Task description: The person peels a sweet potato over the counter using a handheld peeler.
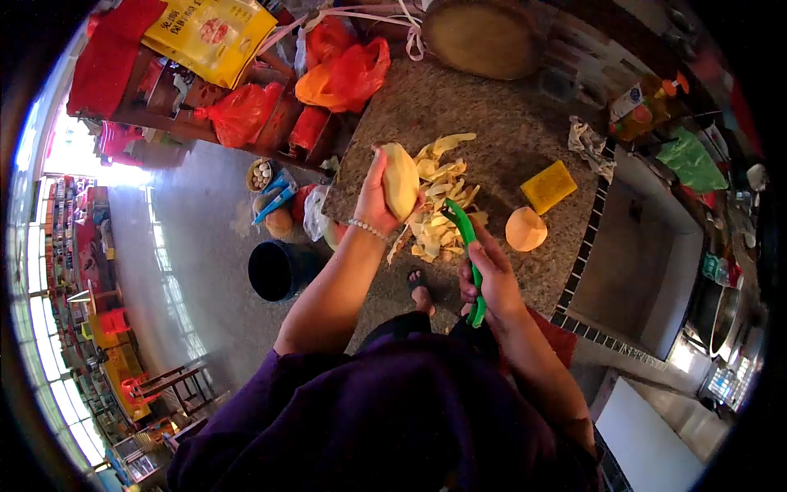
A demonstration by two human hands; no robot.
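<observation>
My left hand [379, 197] is wrapped around a long, pale yellow peeled potato [401, 182], raised over the edge of the stone counter. In my right hand [497, 279] is a green peeler [477, 271], its head pointing up toward the potato but apart from it. A heap of curled peelings [440, 221] lies on the counter between and beyond both hands. To the right of the heap sit a round, pale orange piece [525, 230], whose kind I cannot make out, and a yellow sponge [548, 187].
A sink [627, 246] with a black-tiled rim is on the right, a soap bottle [643, 107] behind it. A dark bucket [283, 271] stands on the floor at left, near bagged items. Red plastic bags [344, 74] and a round board [479, 37] are at the back.
</observation>
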